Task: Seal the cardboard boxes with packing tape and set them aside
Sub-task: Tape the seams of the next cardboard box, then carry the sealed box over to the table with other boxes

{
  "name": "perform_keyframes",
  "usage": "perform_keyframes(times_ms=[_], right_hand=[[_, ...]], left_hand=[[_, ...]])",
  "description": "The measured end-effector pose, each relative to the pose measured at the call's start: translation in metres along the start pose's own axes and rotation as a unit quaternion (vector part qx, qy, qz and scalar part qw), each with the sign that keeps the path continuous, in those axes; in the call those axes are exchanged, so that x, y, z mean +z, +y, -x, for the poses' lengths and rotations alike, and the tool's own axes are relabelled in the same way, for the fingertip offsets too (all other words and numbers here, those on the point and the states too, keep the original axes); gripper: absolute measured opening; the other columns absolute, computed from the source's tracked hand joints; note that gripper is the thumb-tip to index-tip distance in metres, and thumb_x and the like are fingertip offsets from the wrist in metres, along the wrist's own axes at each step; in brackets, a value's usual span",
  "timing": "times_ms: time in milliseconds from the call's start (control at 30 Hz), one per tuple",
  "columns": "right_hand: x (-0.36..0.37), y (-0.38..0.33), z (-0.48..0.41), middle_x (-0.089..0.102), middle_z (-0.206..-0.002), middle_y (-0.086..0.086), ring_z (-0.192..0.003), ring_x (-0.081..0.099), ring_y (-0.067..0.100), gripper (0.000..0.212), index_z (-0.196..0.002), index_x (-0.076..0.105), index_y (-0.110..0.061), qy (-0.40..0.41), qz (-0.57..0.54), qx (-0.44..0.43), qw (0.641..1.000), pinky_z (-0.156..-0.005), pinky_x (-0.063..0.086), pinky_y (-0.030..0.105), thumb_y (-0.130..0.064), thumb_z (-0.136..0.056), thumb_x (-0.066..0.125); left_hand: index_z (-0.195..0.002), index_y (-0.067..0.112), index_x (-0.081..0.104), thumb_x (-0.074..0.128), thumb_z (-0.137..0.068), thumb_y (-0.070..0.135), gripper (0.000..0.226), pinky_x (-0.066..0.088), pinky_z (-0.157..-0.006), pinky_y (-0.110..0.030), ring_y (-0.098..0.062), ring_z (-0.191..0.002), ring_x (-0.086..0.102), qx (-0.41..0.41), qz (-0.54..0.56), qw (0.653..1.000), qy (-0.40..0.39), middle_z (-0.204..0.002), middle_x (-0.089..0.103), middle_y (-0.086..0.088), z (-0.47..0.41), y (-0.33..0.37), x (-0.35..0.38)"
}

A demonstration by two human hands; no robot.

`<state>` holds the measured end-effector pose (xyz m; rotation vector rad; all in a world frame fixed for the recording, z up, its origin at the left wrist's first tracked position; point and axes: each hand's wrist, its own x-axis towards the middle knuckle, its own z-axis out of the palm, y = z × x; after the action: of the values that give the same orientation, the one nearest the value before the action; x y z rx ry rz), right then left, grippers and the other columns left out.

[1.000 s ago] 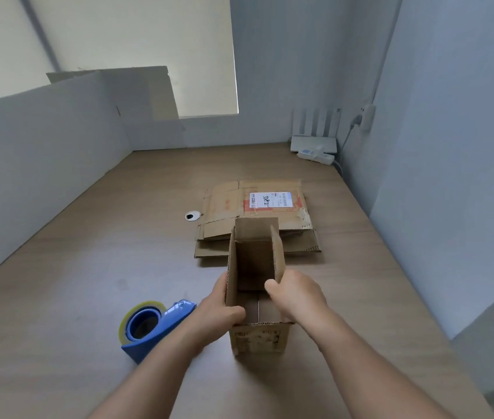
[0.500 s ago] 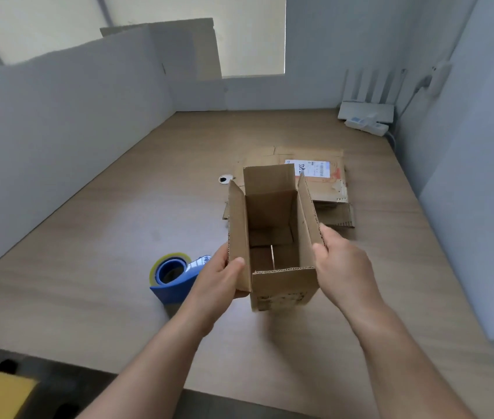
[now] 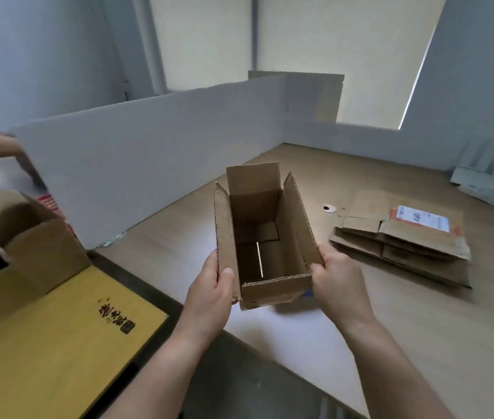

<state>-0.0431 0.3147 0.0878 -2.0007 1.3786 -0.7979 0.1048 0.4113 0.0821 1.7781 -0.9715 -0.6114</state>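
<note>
The open cardboard box (image 3: 265, 237) is held up over the near left part of the counter (image 3: 406, 313), top flaps standing, a slit of light showing through its bottom seam. The left hand (image 3: 209, 293) clamps the left wall, thumb inside; the right hand (image 3: 338, 281) grips the near right corner. Judgement: the bottom appears unsealed, so both hands should keep the walls square and set it down flat before taping. Flattened cartons (image 3: 403, 240) lie well to the right. The white partition (image 3: 155, 164) and the counter's near edge limit room; clear surface lies between.
</note>
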Motion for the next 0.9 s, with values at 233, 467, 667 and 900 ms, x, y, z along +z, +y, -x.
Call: perform_keyframes(times_ms=[233, 467, 667, 900], right_hand=[[0.117, -0.101, 0.042, 0.063, -0.089, 0.003, -0.081, 0.055, 0.023, 0.037, -0.116, 0.058, -0.023, -0.148, 0.031, -0.102, 0.983, -0.067, 0.037, 0.03, -0.004, -0.089, 0.042], [0.204, -0.172, 0.093, 0.058, -0.082, -0.005, -0.067, 0.052, 0.008, 0.02, -0.111, 0.06, -0.017, -0.248, 0.042, -0.209, 0.945, -0.054, 0.04, 0.015, -0.023, -0.097, 0.047], [0.268, -0.222, 0.11, 0.06, -0.09, -0.005, -0.077, 0.059, 0.012, 0.024, -0.12, 0.058, -0.017, -0.281, 0.042, -0.254, 0.925, -0.061, 0.046, 0.016, -0.024, -0.097, 0.053], [0.362, -0.258, 0.096, 0.066, -0.097, 0.006, -0.083, 0.059, 0.025, 0.027, -0.112, 0.058, -0.013, -0.357, 0.1, -0.332, 0.867, -0.067, 0.049, 0.033, -0.027, -0.1, 0.038]], left_hand=[[-0.147, 0.019, 0.032, 0.035, -0.101, 0.025, 0.046, 0.041, -0.106, -0.043, -0.024, -0.125, 0.049, -0.127, -0.036, 0.983, 0.128, -0.141, 0.048, 0.0, 0.046, -0.082, -0.139], [-0.146, 0.02, 0.036, 0.036, -0.1, 0.021, 0.046, 0.038, -0.105, -0.034, -0.024, -0.128, 0.046, -0.204, -0.039, 0.945, 0.252, -0.14, 0.049, 0.002, 0.106, -0.14, -0.229], [-0.149, 0.014, 0.03, 0.036, -0.101, 0.019, 0.049, 0.033, -0.111, -0.036, -0.026, -0.134, 0.04, -0.253, -0.047, 0.909, 0.328, -0.149, 0.041, -0.005, 0.121, -0.173, -0.279], [-0.15, 0.011, 0.025, 0.032, -0.102, 0.015, 0.048, 0.036, -0.101, -0.033, -0.032, -0.13, 0.043, -0.338, -0.081, 0.86, 0.373, -0.147, 0.041, -0.013, 0.088, -0.213, -0.324]])
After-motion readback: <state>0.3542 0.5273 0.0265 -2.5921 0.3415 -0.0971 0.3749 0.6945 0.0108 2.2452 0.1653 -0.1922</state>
